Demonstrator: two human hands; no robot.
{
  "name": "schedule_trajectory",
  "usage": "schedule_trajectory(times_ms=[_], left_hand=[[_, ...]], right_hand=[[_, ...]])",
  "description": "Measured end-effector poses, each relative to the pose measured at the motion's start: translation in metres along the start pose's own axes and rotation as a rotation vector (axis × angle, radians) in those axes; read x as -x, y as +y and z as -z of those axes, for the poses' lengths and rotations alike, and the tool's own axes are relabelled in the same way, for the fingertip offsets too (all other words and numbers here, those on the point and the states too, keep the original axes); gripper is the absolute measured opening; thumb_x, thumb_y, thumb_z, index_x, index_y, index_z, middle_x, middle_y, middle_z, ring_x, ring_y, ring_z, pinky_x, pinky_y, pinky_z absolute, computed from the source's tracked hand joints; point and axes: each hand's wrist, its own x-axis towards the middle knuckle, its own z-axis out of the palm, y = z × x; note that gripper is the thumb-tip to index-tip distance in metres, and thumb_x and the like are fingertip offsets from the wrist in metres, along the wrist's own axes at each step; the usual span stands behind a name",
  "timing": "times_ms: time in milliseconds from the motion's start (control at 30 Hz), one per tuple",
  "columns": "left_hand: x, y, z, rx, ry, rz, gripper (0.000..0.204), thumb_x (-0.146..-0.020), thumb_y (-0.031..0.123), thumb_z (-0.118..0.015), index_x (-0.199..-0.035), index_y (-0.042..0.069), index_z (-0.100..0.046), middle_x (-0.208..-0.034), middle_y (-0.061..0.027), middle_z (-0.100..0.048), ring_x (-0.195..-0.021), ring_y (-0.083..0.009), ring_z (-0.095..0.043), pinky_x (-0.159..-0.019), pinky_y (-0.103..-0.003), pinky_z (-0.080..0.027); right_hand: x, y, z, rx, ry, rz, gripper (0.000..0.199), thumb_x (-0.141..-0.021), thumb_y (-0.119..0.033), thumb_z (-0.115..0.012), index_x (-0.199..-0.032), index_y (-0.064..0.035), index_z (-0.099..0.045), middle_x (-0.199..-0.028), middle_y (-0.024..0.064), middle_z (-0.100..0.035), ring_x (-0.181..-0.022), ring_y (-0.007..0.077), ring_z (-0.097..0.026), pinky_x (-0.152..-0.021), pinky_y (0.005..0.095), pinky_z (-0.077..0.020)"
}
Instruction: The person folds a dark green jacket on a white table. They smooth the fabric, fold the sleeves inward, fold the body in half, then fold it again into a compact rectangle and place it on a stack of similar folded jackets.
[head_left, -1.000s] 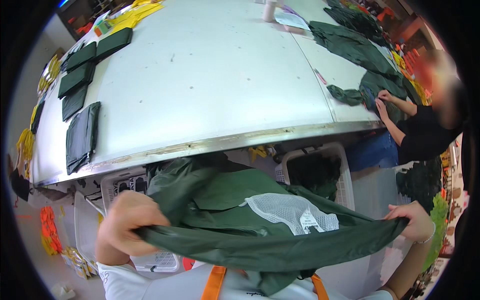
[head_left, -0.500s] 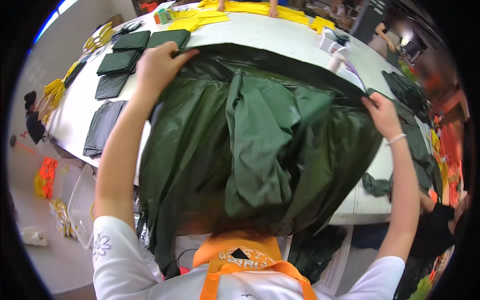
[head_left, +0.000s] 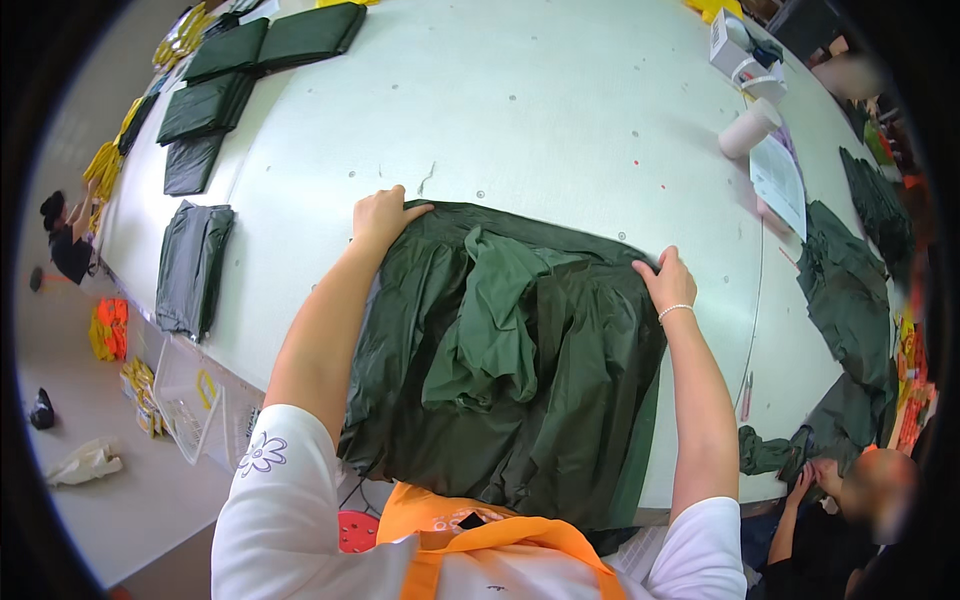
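A dark green rain jacket (head_left: 595, 390) of shiny coated cloth lies spread over the near edge of the white table, its lower part close against my body. At its far left corner my left hand (head_left: 382, 217) grips the top edge, with the thumb pointing along it. My right hand (head_left: 667, 281) pinches the far right corner. Between the two hands the top edge runs nearly straight. A lighter green, crumpled piece (head_left: 490, 325) lies over the jacket's middle.
Folded dark green bundles (head_left: 205, 105) lie at the table's left. A white roll (head_left: 748, 128), papers (head_left: 778, 185), a white box (head_left: 740, 55) and a pen (head_left: 747, 397) are on the right. More green garments (head_left: 845, 290) lie near a co-worker's hands (head_left: 812, 478).
Both hands have come down and nearer to me, closer together, lowering the jacket from a raised, stretched hold onto the table. Both still grip its top edge.
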Motion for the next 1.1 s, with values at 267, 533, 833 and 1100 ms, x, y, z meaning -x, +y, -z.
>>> schedule_trajectory(times_ms=[267, 533, 833, 1100], left_hand=[[-0.012, -0.006, -0.036, 0.170, 0.162, -0.027, 0.054, -0.077, 0.058, -0.062, -0.088, 0.006, -0.056, -0.078, -0.0096, -0.065, -0.072, -0.0272, -0.064, -0.062, -0.035, -0.048], [0.124, 0.019, 0.031, 0.470, 0.147, -0.252, 0.024, -0.080, 0.030, -0.064, -0.083, 0.006, -0.065, -0.076, -0.0099, -0.063, -0.075, -0.0284, -0.061, -0.064, -0.039, -0.048], [0.267, 0.098, -0.004, 2.128, -1.334, 0.525, 0.062, -0.091, 0.053, -0.045, -0.134, 0.008, -0.043, -0.134, -0.0070, -0.049, -0.123, -0.0244, -0.044, -0.107, -0.044, -0.030], [0.286, 0.125, 0.032, 2.502, -0.857, 0.769, 0.037, -0.094, 0.033, -0.052, -0.113, 0.002, -0.056, -0.112, -0.0113, -0.062, -0.103, -0.0242, -0.060, -0.090, -0.038, -0.048]], right_hand=[[0.145, -0.112, 0.045, -0.500, -0.120, 0.170, 0.031, -0.079, -0.030, -0.067, -0.091, -0.0020, -0.060, -0.079, 0.0115, -0.062, -0.068, 0.0305, -0.062, -0.061, 0.0404, -0.0495], [0.178, -0.075, -0.028, -0.708, -0.083, -0.224, 0.017, -0.088, -0.015, -0.051, -0.088, 0.0003, -0.058, -0.082, 0.0211, -0.063, -0.078, 0.0365, -0.062, -0.068, 0.0442, -0.0481], [0.172, -0.008, 0.005, -1.950, -0.249, -0.900, 0.038, -0.093, -0.020, -0.047, -0.123, 0.0038, -0.047, -0.121, 0.0150, -0.055, -0.110, 0.0284, -0.052, -0.096, 0.0396, -0.0416], [0.214, -0.069, 0.082, -0.935, 0.016, 0.459, 0.020, -0.089, -0.013, -0.057, -0.104, -0.0017, -0.063, -0.100, 0.0114, -0.064, -0.085, 0.0176, -0.060, -0.076, 0.0291, -0.0475]])
